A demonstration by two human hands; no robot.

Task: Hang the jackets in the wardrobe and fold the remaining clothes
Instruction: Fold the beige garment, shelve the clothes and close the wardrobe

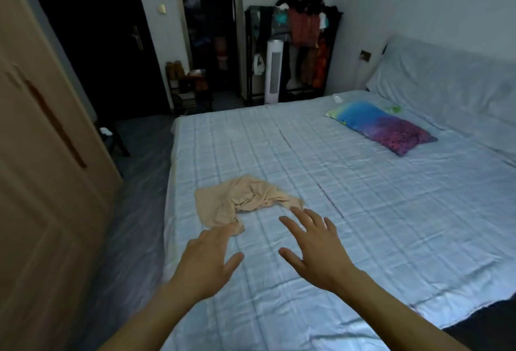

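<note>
Head view is showing a crumpled beige knit garment (pixel 245 200) lying near the left edge of the pale blue checked bed (pixel 363 183), its long axis running roughly across the bed, left to right. The left hand (pixel 208 261) and right hand (pixel 315 250) are reaching with fingers spread, holding nothing, the left fingertips at its near corner, probably to flatten it for folding.

Dim room, pale walls (pixel 418 1). Bed (pixel 363 197) with checked blue sheet fills the right; dark floor (pixel 139 183) left; clothes rack (pixel 293 52) far.

Garment (pixel 245 200) on bed (pixel 363 211), left of pillow (pixel 382 127)
</note>
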